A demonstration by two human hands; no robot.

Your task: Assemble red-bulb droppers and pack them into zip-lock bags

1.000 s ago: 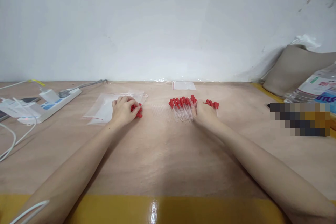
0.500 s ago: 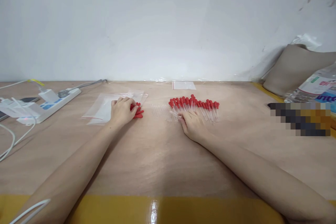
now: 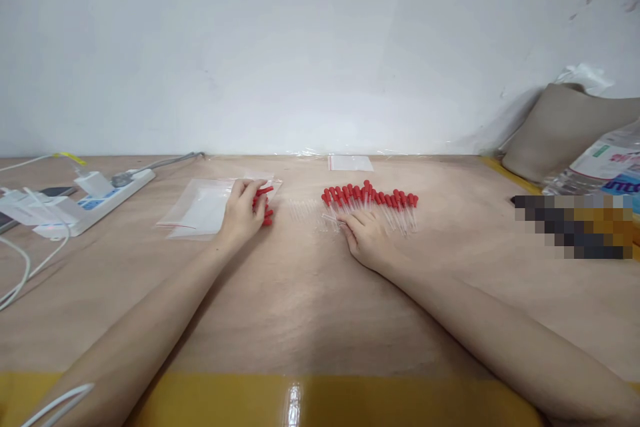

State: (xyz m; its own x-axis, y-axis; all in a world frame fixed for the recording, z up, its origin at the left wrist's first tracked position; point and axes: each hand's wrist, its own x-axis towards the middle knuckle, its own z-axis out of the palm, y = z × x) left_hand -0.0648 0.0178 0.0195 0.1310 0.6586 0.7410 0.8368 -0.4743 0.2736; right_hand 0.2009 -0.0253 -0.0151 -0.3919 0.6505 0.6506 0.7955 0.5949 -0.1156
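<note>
My left hand (image 3: 243, 213) is closed with a red rubber dropper bulb (image 3: 265, 191) at its fingertips. Below it lie more loose red bulbs (image 3: 268, 217), partly covered by the fingers. My right hand (image 3: 367, 233) pinches a clear thin dropper tube (image 3: 332, 219), whose free end points left. Just beyond that hand, several droppers with red bulbs (image 3: 367, 188) lie in a row, tips toward me. Between the two hands, bare clear tubes (image 3: 303, 211) are spread on the table.
Clear zip bags (image 3: 193, 207) lie left of my left hand, and a small white bag (image 3: 351, 163) is near the wall. A power strip (image 3: 113, 200) with cables stands at the left. A plastic bottle (image 3: 595, 163) and a grey-brown object (image 3: 555, 127) are at the right.
My left hand has shifted right and lifted slightly off the loose bulbs, now with one bulb at its fingertips. My right hand stays nearly still with the tube.
</note>
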